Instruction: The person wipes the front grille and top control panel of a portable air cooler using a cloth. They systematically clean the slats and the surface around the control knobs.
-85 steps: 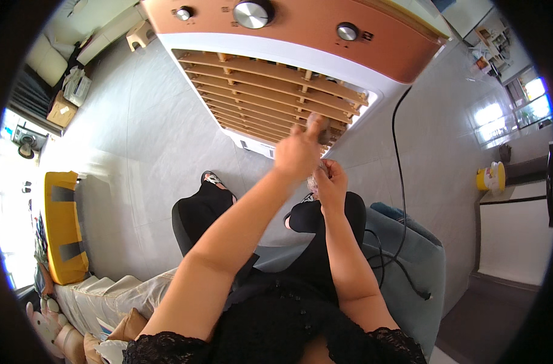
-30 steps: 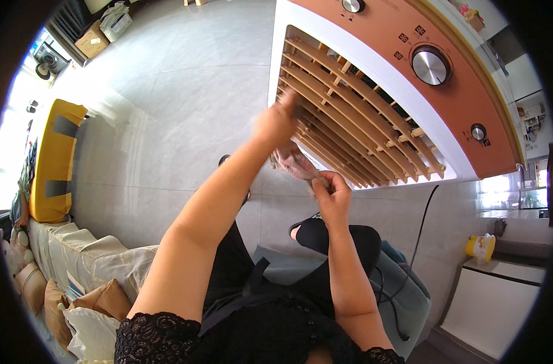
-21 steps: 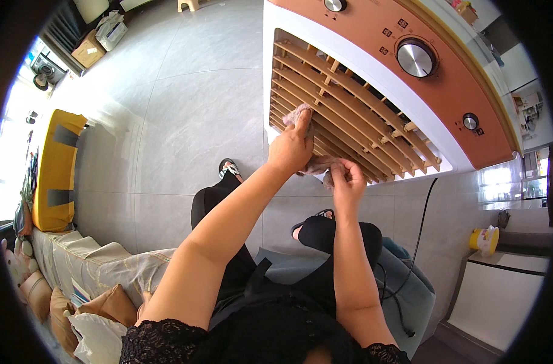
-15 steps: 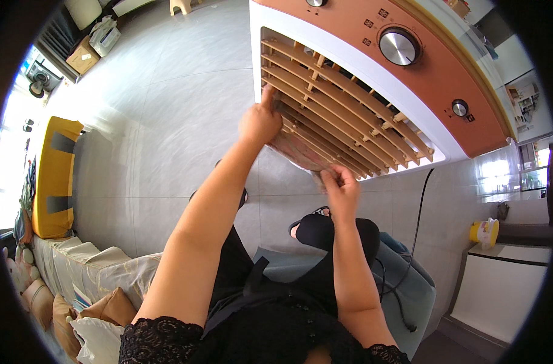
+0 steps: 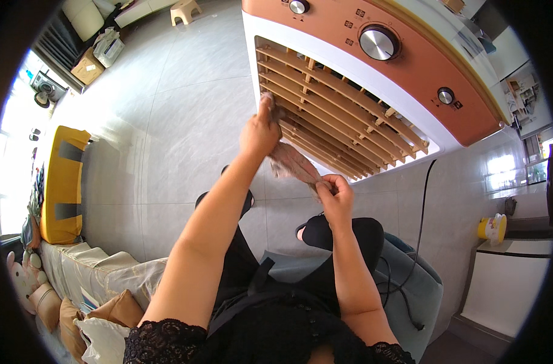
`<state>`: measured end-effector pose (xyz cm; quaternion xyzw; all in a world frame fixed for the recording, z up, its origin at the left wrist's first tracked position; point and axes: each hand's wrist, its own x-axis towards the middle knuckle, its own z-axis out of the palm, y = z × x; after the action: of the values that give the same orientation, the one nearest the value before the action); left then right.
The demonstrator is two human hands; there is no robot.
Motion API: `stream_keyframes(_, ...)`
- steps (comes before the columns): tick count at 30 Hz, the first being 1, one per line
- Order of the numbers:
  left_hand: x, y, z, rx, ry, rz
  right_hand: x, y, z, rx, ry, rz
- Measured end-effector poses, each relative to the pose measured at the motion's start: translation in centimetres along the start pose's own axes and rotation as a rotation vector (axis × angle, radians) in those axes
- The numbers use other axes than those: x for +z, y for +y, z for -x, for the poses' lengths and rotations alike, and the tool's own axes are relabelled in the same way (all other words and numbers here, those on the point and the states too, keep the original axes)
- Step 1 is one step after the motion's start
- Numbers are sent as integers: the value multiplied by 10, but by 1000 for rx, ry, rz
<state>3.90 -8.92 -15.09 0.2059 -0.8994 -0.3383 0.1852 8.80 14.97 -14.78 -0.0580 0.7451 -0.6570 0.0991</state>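
A limp greyish-pink cloth [image 5: 293, 162] stretches between my two hands. My left hand [image 5: 260, 132] is closed on its upper end, with some cloth bunched at the fingertips. Those fingertips are at the left ends of the tan slats on a louvred grille [image 5: 334, 108]; whether they press on a slat I cannot tell. Lower and to the right, my right hand [image 5: 337, 197] pinches the cloth's other end, just below the grille's bottom edge. The grille is set in the white front of a large appliance with a copper-coloured knob panel [image 5: 325, 24].
A black power cord [image 5: 423, 206] runs down on the right, beside a blue-grey seat [image 5: 425, 297] under me. At left stand a yellow piece [image 5: 61, 182] with grey patches and a covered sofa [image 5: 107, 267]. A yellow bucket [image 5: 492, 229] is at far right.
More of the cloth now shows, hanging below the grille between my hands. My left hand has dropped slightly along the slat ends. The whole view has shifted a little.
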Motion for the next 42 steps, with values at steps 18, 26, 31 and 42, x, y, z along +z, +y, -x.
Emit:
stream_keyframes(18,28,64,30,119,-160,17,-21,0,8,-10,81,-51)
stream_keyframes(26,48,85,54,198,-298,-8,-31,10,9,50,70,-69)
stream_keyframes(31,42,74,24,-2,-133,99,-45,18,11,49,134,-134)
stream_keyframes(42,68,129,70,71,-332,-55,-49,14,15,153,136,-283)
